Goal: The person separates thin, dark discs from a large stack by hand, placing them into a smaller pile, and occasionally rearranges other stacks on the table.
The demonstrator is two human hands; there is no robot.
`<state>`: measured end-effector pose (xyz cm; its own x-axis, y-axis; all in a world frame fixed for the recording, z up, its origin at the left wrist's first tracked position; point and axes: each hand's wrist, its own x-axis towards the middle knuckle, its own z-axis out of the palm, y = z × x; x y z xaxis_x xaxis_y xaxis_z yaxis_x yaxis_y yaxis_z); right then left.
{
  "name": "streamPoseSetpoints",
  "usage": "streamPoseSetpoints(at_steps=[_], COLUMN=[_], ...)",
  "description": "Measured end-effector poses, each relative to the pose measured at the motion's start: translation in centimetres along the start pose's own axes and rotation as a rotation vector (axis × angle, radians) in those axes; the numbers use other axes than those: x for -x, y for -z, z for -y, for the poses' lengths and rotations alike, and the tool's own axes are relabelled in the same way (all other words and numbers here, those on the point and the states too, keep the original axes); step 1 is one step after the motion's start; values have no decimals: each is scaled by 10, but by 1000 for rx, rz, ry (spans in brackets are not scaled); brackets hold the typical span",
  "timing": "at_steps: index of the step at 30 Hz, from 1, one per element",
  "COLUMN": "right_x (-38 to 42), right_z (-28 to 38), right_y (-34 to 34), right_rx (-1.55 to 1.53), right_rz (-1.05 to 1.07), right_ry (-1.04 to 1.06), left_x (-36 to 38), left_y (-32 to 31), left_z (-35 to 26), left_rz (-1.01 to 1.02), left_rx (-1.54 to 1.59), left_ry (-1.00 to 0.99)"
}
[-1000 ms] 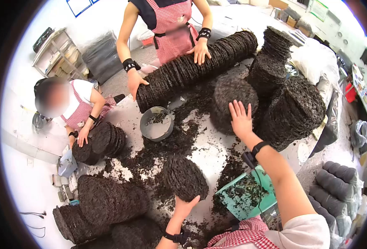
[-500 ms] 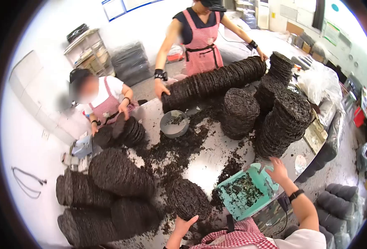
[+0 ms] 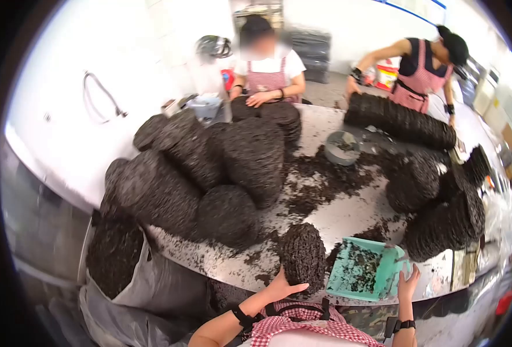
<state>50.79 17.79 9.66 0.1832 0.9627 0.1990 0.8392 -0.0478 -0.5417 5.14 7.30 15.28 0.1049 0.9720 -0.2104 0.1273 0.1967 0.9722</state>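
Note:
My left hand (image 3: 286, 287) grips the lower end of a short stack of dark, rough round sheets (image 3: 302, 257) that look like dried seaweed. Its thumb lies across the near side, while the other fingers are partly hidden at the left. The stack sits at the table's near edge. To its right is a teal tray (image 3: 332, 283) with loose dark flakes (image 3: 361, 267) in it. Right beside the tray's right side, my right hand (image 3: 407, 284) is open, fingers apart and nothing held.
Several larger dark stacks (image 3: 157, 191) crowd the table's left, others (image 3: 450, 225) the right. A grey bowl (image 3: 342, 148) and scattered flakes lie mid-table (image 3: 348, 199). An open sack (image 3: 151, 283) stands lower left. Across the table, one person (image 3: 267, 75) handles sheets; another (image 3: 421, 75) holds a long stack (image 3: 400, 121).
My view has swung left, bringing the sack into sight. The left hand keeps its hold on the short stack, which now looks more upright. My right hand has come down along the tray's right side.

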Motion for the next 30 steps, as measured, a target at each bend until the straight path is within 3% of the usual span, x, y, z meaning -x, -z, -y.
streamPoseSetpoints(at_steps=[5,6,9,12,15,17,20,25,30], right_x=[-2,10,29,60,89,104,117,104,111], right_z=[165,228,344,468,533,548,552,508,444], right_y=[-40,-45,-115,-161,-219,-255,-261,-216,-178], right_rx=[-26,-119,-128,-86,124,432,553,511,526], right_rz=[189,279,422,593,568,591,652,731,649], right_ry=[371,374,751,1045,1308,1315,1240,1298,1269], left_x=[63,82,140,200,252,277,287,259,201], left_y=[54,71,121,173,209,222,235,250,258], left_z=[16,20,37,22,34,45,51,56,45], left_rz=[-46,-13,-101,-174,-294,-389,-479,-395,-312], left_rx=[-45,9,103,217,418,568,741,937,809], left_ry=[-37,17,-18,106,159,185,180,70,95])
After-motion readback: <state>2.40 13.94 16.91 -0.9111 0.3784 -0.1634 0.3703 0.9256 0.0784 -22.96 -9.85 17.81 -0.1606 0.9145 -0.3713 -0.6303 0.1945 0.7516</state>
